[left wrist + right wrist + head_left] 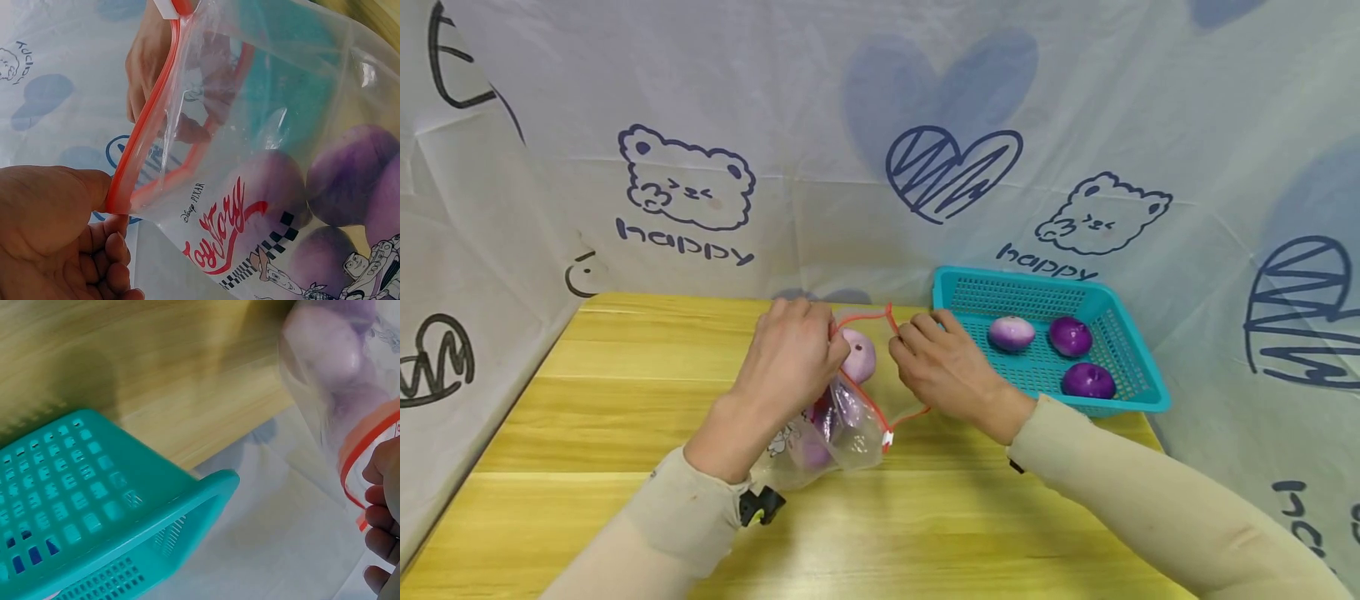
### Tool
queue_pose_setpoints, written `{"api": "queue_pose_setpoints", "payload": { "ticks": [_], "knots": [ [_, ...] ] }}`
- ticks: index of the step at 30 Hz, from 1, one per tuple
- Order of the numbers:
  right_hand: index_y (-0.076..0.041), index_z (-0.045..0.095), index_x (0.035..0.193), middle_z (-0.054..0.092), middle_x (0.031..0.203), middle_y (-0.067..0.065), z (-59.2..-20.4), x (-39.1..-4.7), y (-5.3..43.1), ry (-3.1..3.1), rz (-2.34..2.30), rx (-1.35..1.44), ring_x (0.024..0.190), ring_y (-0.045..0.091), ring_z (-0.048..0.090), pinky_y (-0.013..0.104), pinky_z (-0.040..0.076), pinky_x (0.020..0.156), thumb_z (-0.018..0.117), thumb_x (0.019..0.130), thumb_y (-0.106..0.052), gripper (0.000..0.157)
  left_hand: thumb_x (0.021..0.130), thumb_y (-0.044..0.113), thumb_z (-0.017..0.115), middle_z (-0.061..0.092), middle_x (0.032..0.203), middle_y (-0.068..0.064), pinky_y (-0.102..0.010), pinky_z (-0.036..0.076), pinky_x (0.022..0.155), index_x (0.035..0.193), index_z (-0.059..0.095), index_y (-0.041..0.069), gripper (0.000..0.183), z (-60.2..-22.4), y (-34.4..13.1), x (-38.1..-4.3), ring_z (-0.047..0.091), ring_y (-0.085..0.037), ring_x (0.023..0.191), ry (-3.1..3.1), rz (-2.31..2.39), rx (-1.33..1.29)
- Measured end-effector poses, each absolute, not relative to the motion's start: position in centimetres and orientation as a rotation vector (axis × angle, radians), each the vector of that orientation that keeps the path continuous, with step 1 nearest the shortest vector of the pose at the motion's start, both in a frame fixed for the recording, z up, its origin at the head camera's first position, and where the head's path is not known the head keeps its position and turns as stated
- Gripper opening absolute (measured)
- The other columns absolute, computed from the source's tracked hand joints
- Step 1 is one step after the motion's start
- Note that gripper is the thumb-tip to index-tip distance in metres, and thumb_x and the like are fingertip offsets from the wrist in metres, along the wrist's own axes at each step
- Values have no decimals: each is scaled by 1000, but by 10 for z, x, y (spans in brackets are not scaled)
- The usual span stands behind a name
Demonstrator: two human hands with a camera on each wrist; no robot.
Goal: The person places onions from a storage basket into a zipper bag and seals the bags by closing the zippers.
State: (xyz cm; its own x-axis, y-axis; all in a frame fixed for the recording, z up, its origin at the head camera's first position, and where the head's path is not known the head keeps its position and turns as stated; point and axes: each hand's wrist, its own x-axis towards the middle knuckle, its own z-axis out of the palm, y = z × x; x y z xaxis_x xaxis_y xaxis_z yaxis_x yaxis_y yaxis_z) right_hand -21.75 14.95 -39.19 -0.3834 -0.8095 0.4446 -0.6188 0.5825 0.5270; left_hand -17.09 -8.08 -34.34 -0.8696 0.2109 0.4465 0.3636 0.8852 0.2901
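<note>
A clear plastic zip bag (pixel 859 446) with a red zip edge and a white slider hangs between my hands, its mouth spread. My left hand (pixel 793 354) pinches one end of the red edge (pixel 144 125) between thumb and forefinger. Over on the far side of the mouth, my right hand (pixel 951 367) grips the rim with curled fingers (pixel 380 515). Several round purple vegetables (pixel 342 175) lie inside the bag, behind its Toy Story print. One pale purple vegetable (pixel 859 357) shows at the mouth in the head view.
To the right of my right hand stands a turquoise mesh basket (pixel 1138 367). It holds a pale purple vegetable (pixel 1012 333) and two darker ones (pixel 1088 381). All this is on a wooden table (pixel 625 400), with a printed cloth (pixel 820 167) hanging behind.
</note>
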Motion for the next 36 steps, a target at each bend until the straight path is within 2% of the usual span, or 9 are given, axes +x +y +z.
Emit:
{"api": "queue_pose_setpoints", "payload": {
  "ticks": [6, 16, 22, 29, 33, 36],
  "knots": [
    [-8, 55, 91, 55, 89, 6, -386, -218, 155, -2125, -302, 1104, 90, 27, 54, 42, 40, 80, 36, 97, -20, 24, 86, 22, 56, 51, 73, -4, -43, 41, 74, 72, 52, 12, 18, -344, -81, -170, 47, -28, 78, -2644, -510, -431],
    [-7, 55, 89, 55, 87, 9, -374, -224, 172, -2130, -286, 1044, 88, 31, 53, 45, 41, 82, 40, 97, -21, 22, 86, 20, 55, 49, 71, -3, -43, 40, 74, 72, 51, 12, 16, -346, -81, -169, 47, -29, 79, -2654, -528, -438],
    [-6, 56, 90, 57, 90, 10, -370, -235, 199, -2174, -345, 974, 89, 32, 53, 44, 42, 80, 41, 96, -23, 23, 86, 20, 54, 49, 71, -3, -43, 40, 74, 72, 51, 12, 16, -345, -82, -169, 46, -28, 79, -2661, -531, -431],
    [-5, 52, 86, 53, 85, 12, -364, -248, 235, -2197, -366, 928, 81, 33, 49, 45, 40, 76, 44, 94, -22, 20, 85, 19, 54, 50, 72, -3, -42, 40, 75, 72, 51, 13, 15, -345, -84, -169, 46, -27, 78, -2678, -545, -410],
    [-4, 52, 88, 53, 87, 14, -366, -252, 258, -2266, -412, 913, 82, 34, 47, 46, 39, 77, 51, 94, -23, 20, 84, 19, 53, 49, 71, -3, -41, 39, 74, 71, 51, 13, 15, -346, -85, -169, 45, -27, 76, -2676, -555, -405],
    [-3, 54, 94, 55, 95, 15, -367, -251, 277, -2340, -466, 899, 87, 34, 48, 47, 40, 79, 59, 92, -25, 23, 84, 19, 53, 50, 71, -3, -41, 39, 73, 71, 52, 13, 14, -346, -86, -169, 46, -27, 76, -2670, -553, -414]
  ]
}}
